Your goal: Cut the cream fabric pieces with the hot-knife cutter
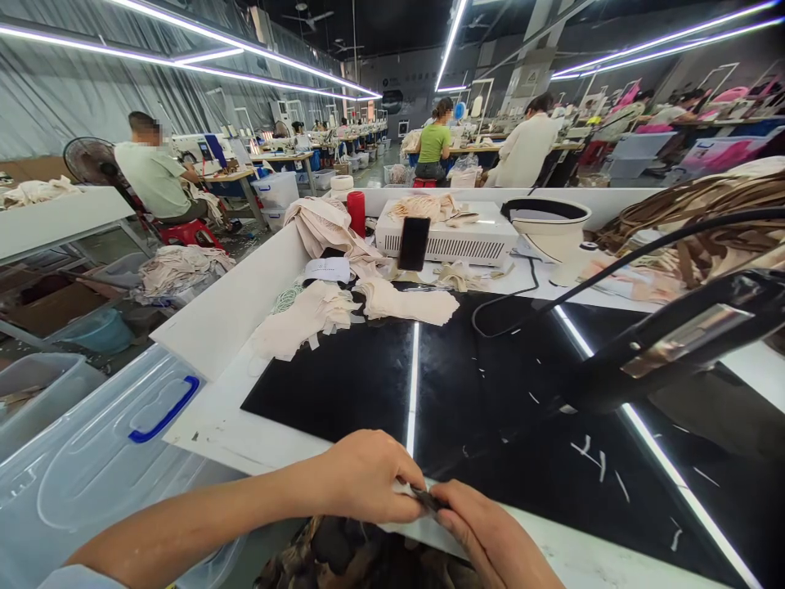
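Observation:
My left hand point(371, 476) is closed at the near edge of the table, pinching a small piece of pale cloth point(401, 488). My right hand point(482, 523) meets it from the right, with its fingers closed round a small dark tool point(430, 499) that looks like thread snips. The tool's tip reaches the left fingers, and most of it is covered by the hands. Both hands are just in front of a glossy black board point(368, 393). Beyond them lie two stacks of cream cloth pieces point(408, 301) point(307, 317).
A black machine arm point(680, 339) with a cable slants in from the right. Behind the board stand a phone point(414, 244), a white vented box point(447, 233), a red cone point(356, 214) and a cream visor point(549, 225). A clear lidded bin point(104, 458) is at left. Several people work behind.

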A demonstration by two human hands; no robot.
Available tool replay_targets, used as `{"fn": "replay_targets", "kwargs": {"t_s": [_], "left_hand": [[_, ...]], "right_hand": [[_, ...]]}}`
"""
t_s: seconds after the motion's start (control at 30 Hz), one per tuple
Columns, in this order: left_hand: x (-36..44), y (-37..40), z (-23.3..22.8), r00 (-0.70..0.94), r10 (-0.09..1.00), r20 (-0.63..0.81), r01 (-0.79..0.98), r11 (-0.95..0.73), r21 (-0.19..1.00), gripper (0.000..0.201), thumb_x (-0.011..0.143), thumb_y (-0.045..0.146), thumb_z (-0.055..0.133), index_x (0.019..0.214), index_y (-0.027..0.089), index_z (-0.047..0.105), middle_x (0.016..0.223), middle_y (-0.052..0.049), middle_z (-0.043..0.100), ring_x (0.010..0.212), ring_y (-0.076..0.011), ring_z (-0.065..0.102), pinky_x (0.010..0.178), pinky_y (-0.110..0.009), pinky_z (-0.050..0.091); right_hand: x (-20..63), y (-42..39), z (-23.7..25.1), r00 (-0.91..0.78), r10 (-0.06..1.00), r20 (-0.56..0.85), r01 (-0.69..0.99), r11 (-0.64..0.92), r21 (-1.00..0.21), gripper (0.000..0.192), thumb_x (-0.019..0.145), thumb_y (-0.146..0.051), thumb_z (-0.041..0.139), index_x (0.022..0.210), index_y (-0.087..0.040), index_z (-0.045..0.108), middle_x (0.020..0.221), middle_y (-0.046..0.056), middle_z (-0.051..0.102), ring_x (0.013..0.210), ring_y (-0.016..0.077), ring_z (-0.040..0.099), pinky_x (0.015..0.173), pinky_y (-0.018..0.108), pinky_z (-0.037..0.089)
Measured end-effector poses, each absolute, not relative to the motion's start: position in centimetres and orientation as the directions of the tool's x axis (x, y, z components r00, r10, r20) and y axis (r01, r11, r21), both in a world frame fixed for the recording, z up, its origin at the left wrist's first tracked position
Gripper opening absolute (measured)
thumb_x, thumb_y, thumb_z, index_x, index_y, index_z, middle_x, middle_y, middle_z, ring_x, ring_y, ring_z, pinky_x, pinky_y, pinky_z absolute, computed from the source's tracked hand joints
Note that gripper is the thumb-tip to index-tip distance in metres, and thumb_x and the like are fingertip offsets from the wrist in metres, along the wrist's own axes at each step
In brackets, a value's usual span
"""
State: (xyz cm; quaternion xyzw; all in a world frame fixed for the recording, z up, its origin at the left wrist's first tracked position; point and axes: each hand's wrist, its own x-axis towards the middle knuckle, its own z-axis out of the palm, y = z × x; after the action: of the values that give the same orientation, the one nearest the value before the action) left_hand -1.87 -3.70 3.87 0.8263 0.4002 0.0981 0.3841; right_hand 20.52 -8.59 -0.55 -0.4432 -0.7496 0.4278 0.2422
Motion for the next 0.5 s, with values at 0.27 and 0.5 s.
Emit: {"fn": "replay_targets", "kwargs": {"t_s": [0.27, 0.5], "left_hand": [[-1.79, -3.74, 4.05, 0.641, 0.749, -0.168, 0.550, -0.295, 0.781, 0.015, 0.082, 0.025, 0.073, 0.088, 0.024, 0.086, 0.073, 0.001, 0.072, 0.071, -0.0139, 0.065, 0.065, -0.020, 0.043], [-2.07, -3.81, 4.56, 0.634, 0.745, -0.206, 0.520, -0.214, 0.827, 0.013, 0.084, 0.031, 0.074, 0.086, 0.024, 0.086, 0.070, 0.002, 0.067, 0.067, -0.0122, 0.059, 0.060, -0.021, 0.038]], "right_hand": [[20.35, -8.86, -1.20, -0.471, 0.880, 0.065, 0.443, 0.299, -0.845, 0.051, 0.110, -0.059, 0.029, 0.099, -0.028, 0.068, 0.093, 0.001, 0.074, 0.085, 0.0171, 0.072, 0.078, 0.027, 0.053], [20.54, -9.62, -1.57, -0.347, 0.922, 0.173, 0.500, 0.338, -0.797, 0.053, 0.108, -0.060, 0.033, 0.109, -0.028, 0.074, 0.103, 0.006, 0.080, 0.093, 0.0195, 0.077, 0.083, 0.024, 0.060]]}}
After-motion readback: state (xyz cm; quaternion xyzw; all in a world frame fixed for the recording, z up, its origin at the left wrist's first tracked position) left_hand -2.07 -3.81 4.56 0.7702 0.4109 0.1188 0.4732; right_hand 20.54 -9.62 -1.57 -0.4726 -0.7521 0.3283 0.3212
